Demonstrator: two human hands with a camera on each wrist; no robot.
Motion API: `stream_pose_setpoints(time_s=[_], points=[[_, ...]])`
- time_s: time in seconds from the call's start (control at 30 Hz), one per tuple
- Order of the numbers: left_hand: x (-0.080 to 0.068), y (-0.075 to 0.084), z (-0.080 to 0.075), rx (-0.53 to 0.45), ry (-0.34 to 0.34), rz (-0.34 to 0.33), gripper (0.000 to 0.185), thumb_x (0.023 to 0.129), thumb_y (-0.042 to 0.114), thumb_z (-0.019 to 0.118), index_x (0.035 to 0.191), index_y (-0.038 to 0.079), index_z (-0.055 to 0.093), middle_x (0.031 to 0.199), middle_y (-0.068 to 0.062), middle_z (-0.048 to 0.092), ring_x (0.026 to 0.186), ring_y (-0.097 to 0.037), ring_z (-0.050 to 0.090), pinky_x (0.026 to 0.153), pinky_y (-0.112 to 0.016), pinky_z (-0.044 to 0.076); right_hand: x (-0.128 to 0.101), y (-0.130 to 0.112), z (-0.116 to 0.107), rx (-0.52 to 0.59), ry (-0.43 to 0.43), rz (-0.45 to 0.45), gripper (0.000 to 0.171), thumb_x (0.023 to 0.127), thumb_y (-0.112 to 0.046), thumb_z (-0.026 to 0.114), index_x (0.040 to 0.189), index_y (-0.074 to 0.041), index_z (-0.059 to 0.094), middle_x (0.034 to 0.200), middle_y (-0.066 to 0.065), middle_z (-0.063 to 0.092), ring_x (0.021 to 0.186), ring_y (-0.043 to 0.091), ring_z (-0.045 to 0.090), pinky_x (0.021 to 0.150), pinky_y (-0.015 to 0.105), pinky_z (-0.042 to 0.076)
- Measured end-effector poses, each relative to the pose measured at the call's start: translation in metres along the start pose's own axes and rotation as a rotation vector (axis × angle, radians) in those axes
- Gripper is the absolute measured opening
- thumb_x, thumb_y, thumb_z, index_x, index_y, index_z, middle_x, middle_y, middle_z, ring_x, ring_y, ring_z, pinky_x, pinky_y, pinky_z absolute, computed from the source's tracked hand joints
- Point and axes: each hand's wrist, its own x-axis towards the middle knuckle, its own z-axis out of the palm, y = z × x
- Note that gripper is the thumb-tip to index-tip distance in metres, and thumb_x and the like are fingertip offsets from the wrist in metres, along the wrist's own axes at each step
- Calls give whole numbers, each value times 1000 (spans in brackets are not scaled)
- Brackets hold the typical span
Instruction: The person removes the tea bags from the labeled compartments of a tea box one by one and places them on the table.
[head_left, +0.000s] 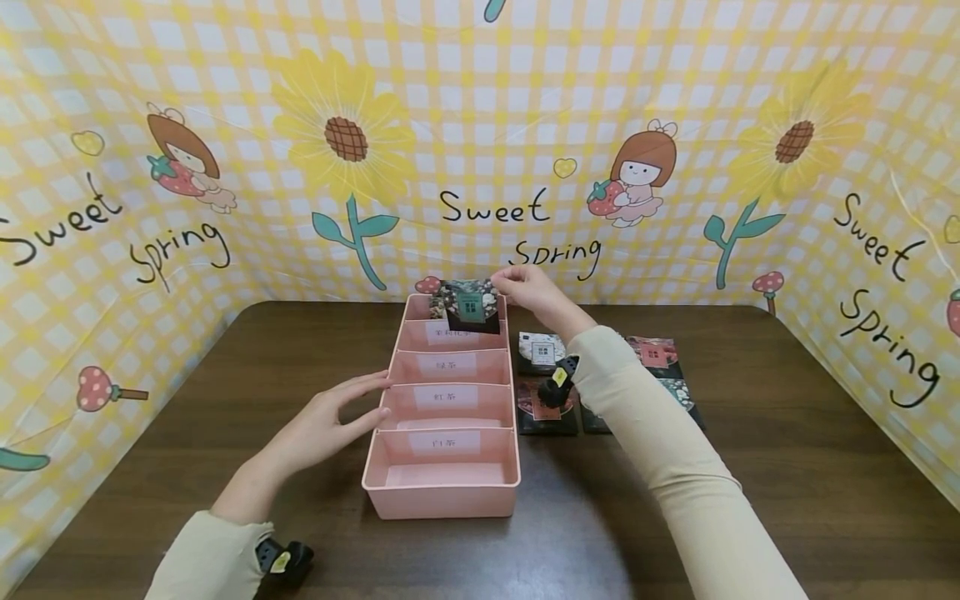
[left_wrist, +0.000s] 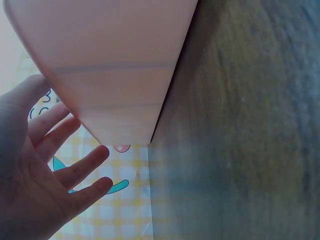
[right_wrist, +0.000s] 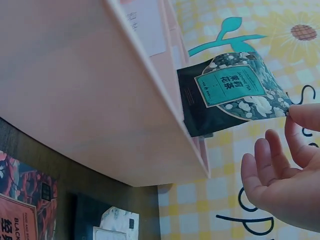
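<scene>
— While the right hand (head_left: pixel 528 287) pinches the teal tea packet (head_left: pixel 471 305) by 1 corner over the organizer's (head_left: pixel 442 492) far compartment, could it slip?

— I'd say so (a thin grip); it may snag the divider. The left hand (head_left: pixel 330 417), fingers straight, steadies the wall. Spare packets (head_left: pixel 542 352) crowd the right; the table (head_left: pixel 787 467) lies open elsewhere.

You get bright, even light with only soft shadows under the pink tray (head_left: pixel 442 492) and your sleeves. The head view is sharp but bends straight lines toward its edges. Your left wrist view is blurred across the table (left_wrist: pixel 250 125); the right wrist view is clearer, with near surfaces soft.
</scene>
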Motion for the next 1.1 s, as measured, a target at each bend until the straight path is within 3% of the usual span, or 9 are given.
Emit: stream_pose_setpoints(time_s=[0.23,0.57,1.1], points=[[1,-1,0,5,3,0,44,90,26,62,129,8,55,137,-13,52,128,-34,47,102,-52,39,-6,-10,-7,63,35,-7,33,98,-19,48,119,5,54,131,14,50,119,22,49,107,39,40],[0,0,0,-4,-2,-14,44,90,27,62,130,10,55,138,-13,51,128,-34,47,102,-54,39,-18,-20,-17,146,73,-20,28,98,-20,49,113,2,56,105,0,53,98,12,50,107,38,41],[1,0,1,17,9,-11,42,89,26,63,128,12,56,137,-12,52,126,-32,49,101,-52,40,-42,-19,-31,173,24,-62,18,98,-18,47,104,-3,55,108,-2,51,97,10,50,109,39,38]])
